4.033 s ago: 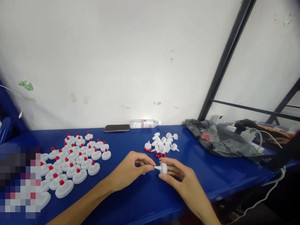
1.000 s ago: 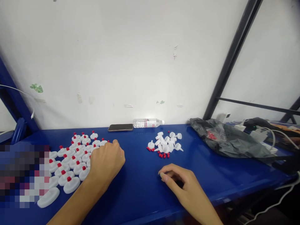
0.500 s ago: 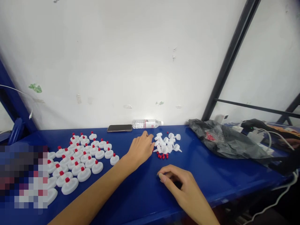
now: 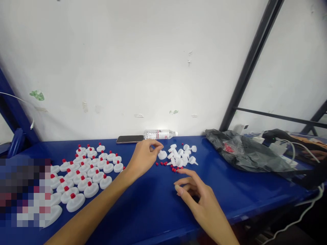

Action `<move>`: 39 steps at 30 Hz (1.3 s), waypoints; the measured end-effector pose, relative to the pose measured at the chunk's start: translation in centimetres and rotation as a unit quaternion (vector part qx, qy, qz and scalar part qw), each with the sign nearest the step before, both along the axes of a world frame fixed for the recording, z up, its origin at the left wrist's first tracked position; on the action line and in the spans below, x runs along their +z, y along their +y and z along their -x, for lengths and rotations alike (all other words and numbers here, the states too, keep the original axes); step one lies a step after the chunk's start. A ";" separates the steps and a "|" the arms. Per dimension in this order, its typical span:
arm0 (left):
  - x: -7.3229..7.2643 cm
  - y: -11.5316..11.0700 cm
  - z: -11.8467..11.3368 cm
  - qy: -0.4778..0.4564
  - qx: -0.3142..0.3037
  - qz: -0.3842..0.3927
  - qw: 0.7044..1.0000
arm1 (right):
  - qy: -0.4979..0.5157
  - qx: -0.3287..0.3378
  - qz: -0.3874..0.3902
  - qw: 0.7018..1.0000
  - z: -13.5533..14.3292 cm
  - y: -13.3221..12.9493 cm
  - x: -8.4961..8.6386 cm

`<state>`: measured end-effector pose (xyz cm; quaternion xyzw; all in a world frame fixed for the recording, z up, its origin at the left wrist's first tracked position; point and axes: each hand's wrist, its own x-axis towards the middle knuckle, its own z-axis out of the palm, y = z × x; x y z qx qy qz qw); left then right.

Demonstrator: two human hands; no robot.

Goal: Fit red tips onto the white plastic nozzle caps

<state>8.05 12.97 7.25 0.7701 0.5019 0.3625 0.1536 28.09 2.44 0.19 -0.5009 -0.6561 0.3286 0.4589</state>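
A white wall (image 4: pixel 122 61) stands behind the rear edge of a blue table (image 4: pixel 143 211); a crumpled black plastic bag (image 4: pixel 250 160) lies toward the table's right end, with a small clear plastic packet (image 4: pixel 236 147) of red pieces on it.

The left half of the table, from near the rear edge toward the front edge, carries a group of white plastic bases with red tips (image 4: pixel 84 184), tips upward; its leftmost part is pixelated.

The right hand (image 4: pixel 201 197) is above the table, its wrist toward the front edge; the fingers are curved, with a wide gap between thumb and index finger, and no object is visible in them; the left hand (image 4: pixel 144 154) is nearer the rear edge, its thumb and fingertips brought narrowly together.

A pile of white plastic nozzle pieces (image 4: pixel 178 161) lies right of the left hand; a clear plastic bottle with a white cap (image 4: pixel 158 134) lies on its side along the rear edge; a dark flat phone (image 4: pixel 129 139) is just beside it.

One white plastic nozzle piece with a round base (image 4: pixel 162 155) is directly below the left fingertips, its spout pinched there; whether it touches the table cannot be told; small red plastic caps (image 4: pixel 161 163) lie along the pile's front side, some near the right index fingertip.
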 end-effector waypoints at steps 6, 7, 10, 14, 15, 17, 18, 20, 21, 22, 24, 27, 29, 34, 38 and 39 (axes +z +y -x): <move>-1.0 -3.2 -1.4 -0.248 -0.218 0.245 0.912 | 0.003 -0.017 -0.010 1.000 0.2 0.0 -0.1; -1.3 -3.5 -1.6 -0.252 -0.248 0.261 0.898 | -0.011 -0.014 -0.015 1.000 0.2 0.0 0.0; -1.5 -3.4 -1.7 -0.195 -0.277 0.240 0.910 | -0.063 -0.014 -0.028 0.997 0.2 -0.1 0.2; -1.7 -1.9 -0.2 0.053 -0.060 0.037 0.996 | -0.102 -0.040 -0.034 0.993 0.2 -0.2 0.2; -1.8 -1.6 0.3 0.108 -0.003 0.011 0.994 | -0.108 -0.043 -0.035 0.993 0.2 -0.2 0.2; -2.2 -1.0 1.1 0.170 0.055 0.010 0.984 | -0.118 -0.044 -0.041 0.991 0.3 -0.2 0.1; -2.4 -0.8 1.4 0.180 0.061 0.019 0.982 | -0.121 -0.043 -0.044 0.991 0.3 -0.2 0.1; -2.8 -0.6 1.7 0.192 0.064 0.030 0.979 | -0.125 -0.038 -0.049 0.990 0.2 -0.2 0.1; -3.0 -0.5 1.8 0.199 0.066 0.034 0.977 | -0.125 -0.036 -0.050 0.990 0.2 -0.2 0.1; -3.2 -0.4 1.8 0.207 0.068 0.038 0.975 | -0.125 -0.034 -0.051 0.990 0.2 -0.2 0.0; -3.6 -0.3 1.7 0.223 0.069 0.045 0.971 | -0.123 -0.032 -0.051 0.991 0.1 -0.2 -0.1; -4.2 -0.3 1.5 0.245 0.071 0.048 0.966 | -0.113 -0.037 -0.042 0.992 0.0 -0.2 -0.2; -4.6 -0.5 1.3 0.253 0.075 0.043 0.964 | -0.093 -0.041 -0.031 0.994 0.0 -0.1 -0.2; -4.6 -1.0 1.0 0.228 0.065 0.031 0.971 | -0.069 -0.047 -0.009 0.996 0.1 -0.1 -0.3; -3.2 -1.6 0.6 0.172 0.038 0.011 0.984 | -0.097 -0.050 0.003 0.994 0.1 0.0 -0.4; -2.8 -1.9 0.5 0.143 0.029 0.012 0.989 | -0.100 -0.051 0.001 0.994 0.0 0.0 -0.4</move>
